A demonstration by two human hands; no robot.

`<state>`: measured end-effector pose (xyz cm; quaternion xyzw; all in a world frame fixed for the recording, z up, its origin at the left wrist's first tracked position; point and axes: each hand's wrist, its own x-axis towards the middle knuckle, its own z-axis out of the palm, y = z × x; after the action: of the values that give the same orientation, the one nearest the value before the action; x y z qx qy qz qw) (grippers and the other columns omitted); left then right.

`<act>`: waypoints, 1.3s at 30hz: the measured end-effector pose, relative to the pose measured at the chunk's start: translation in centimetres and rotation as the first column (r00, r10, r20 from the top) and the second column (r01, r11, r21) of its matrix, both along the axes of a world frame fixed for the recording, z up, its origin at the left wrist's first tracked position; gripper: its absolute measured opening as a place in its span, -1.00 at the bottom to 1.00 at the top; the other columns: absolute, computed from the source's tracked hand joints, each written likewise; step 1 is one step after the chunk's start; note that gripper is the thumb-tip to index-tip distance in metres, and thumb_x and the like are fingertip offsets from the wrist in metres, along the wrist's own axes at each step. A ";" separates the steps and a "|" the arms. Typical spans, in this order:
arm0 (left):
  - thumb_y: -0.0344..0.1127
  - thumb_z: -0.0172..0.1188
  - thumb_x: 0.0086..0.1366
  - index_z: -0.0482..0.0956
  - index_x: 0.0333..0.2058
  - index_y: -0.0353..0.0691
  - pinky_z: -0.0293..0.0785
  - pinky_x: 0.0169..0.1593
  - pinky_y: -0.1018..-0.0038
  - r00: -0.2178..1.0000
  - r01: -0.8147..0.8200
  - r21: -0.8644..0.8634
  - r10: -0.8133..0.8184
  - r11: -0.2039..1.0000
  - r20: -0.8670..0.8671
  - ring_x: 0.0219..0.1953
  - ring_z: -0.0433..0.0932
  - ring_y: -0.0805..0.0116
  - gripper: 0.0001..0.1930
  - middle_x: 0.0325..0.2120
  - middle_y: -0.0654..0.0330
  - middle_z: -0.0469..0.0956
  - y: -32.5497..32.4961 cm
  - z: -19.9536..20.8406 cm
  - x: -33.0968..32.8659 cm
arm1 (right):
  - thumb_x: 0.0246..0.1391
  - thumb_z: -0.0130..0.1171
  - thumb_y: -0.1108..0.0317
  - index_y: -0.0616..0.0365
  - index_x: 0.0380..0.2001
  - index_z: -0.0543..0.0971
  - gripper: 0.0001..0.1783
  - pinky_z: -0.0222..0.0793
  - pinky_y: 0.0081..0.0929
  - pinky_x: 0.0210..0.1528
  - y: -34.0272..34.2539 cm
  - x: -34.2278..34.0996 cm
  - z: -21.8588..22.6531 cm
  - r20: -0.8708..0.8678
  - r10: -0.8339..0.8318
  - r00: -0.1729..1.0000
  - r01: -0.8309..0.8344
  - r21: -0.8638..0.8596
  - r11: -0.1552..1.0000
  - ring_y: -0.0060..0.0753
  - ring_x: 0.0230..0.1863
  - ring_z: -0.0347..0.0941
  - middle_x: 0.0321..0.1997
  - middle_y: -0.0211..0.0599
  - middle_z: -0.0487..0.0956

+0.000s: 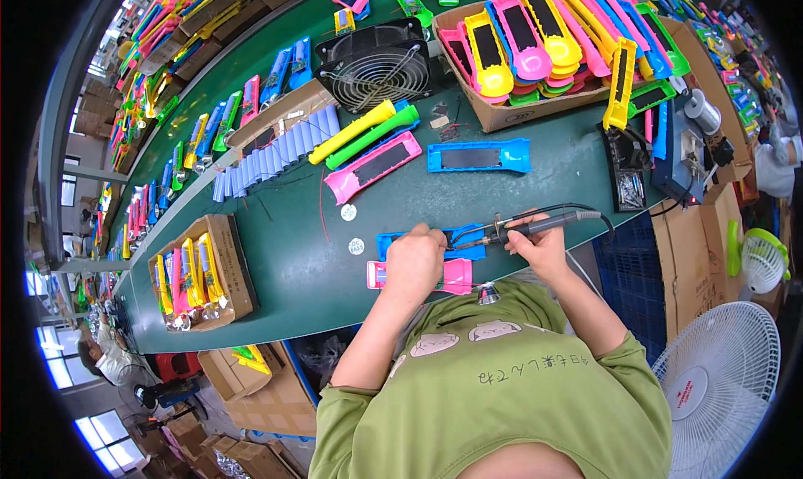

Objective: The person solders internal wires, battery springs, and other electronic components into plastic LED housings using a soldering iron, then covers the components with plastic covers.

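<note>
My right hand (544,249) grips a soldering iron (552,222) with a dark grey handle and an attached metal feed arm, its tip pointing left. That tip is over a blue plastic flashlight shell (473,252) lying near the table's front edge. My left hand (416,263) is closed in a pinch over the shell's left half; what its fingers hold is hidden. Just in front lies a pink flashlight shell (457,277), partly covered by my left hand. A shiny reflector cup (488,293) sits at the table edge beside it.
Beyond are loose blue (478,156) and pink (374,168) shells, a row of lilac battery cells (280,153) and a black fan (376,71). A carton (510,115) of colourful shells stands at the back, a smaller one (237,266) at left. Solder spool (703,111) at right.
</note>
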<state>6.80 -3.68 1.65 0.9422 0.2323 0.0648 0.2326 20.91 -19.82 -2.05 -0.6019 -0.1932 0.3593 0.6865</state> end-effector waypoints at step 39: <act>-0.46 0.10 -0.08 0.50 -0.33 -0.23 0.37 -0.22 0.36 0.900 0.355 0.170 -0.385 0.919 0.206 -0.20 0.40 0.25 -0.76 -0.30 0.17 0.42 -0.4 0.1 -5.8 | -0.25 0.30 0.42 0.07 0.13 0.08 -0.15 -0.29 0.16 0.28 2.2 -1.0 2.5 0.833 0.347 0.431 -0.351 -0.200 0.915 -0.15 -0.20 0.47 -0.27 -0.26 0.52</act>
<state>1.01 -4.12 1.73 0.9677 0.0149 0.1451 0.2055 19.95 -17.61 0.42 -0.6446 -0.6262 0.1492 0.4125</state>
